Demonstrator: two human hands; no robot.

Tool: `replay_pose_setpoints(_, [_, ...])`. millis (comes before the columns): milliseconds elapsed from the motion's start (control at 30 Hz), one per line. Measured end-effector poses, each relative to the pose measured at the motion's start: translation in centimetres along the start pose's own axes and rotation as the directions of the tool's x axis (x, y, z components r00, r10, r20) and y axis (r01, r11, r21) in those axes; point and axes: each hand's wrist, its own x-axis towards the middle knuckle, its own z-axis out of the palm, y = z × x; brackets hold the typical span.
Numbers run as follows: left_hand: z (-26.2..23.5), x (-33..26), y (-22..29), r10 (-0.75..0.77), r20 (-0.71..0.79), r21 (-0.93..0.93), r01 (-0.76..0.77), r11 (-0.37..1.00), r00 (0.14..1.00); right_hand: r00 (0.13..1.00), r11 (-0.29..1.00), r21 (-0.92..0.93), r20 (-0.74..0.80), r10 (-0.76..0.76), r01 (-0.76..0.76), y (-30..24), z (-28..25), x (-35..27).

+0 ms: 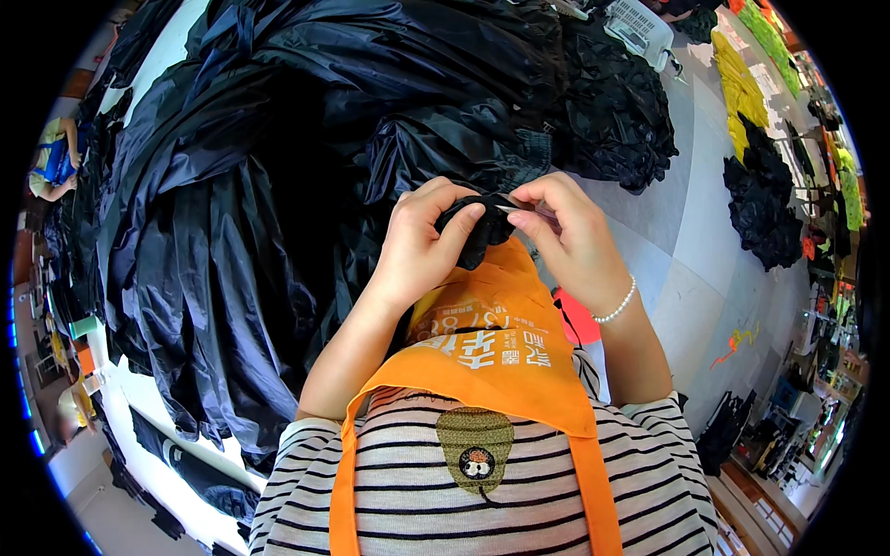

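Observation:
My left hand [428, 232] is closed, its thumb and fingers pinching a bunched edge of black fabric [478, 248] in front of my apron. Facing it, my right hand [575, 236] is also closed, with a thin silvery tool [510, 208] between thumb and forefinger. The tool's tip meets the black fabric; its full shape is hidden by the fingers. Just beyond both hands lies a large heap of shiny black cloth [436, 139], with a ribbed, gathered band [534, 153] near my right fingertips.
Long folds of black cloth [199, 278] drape on the left. A crumpled black pile [616, 111] lies ahead right, by a white labelled package [640, 32]. Yellow cloth [737, 83] and another black bundle [762, 208] rest on the grey tiled floor [691, 232]. Another person [57, 159] is far left.

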Motion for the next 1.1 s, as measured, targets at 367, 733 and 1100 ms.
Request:
replay_pose_setpoints(367, [-0.3, -0.2, -0.5, 0.056, 0.055, 0.063, -0.059, 0.996, 0.997, 0.998, 0.998, -0.041, 0.047, -0.034, 0.036, 0.1, 0.3, 0.8])
replay_pose_setpoints(733, [-0.5, 0.0, -0.3, 0.059, 0.094, 0.063, -0.065, 0.996, 0.994, 0.995, 0.996, 0.005, 0.045, -0.084, 0.084, 0.1, 0.7, 1.0])
replay_pose_setpoints(1100, [-4.5, -2.0, 0.5, 0.270, 0.252, -0.160, -0.235, 0.959, 0.929, 0.971, 0.998, 0.058, -0.238, 0.004, 0.010, 2.2, -0.6, 0.7])
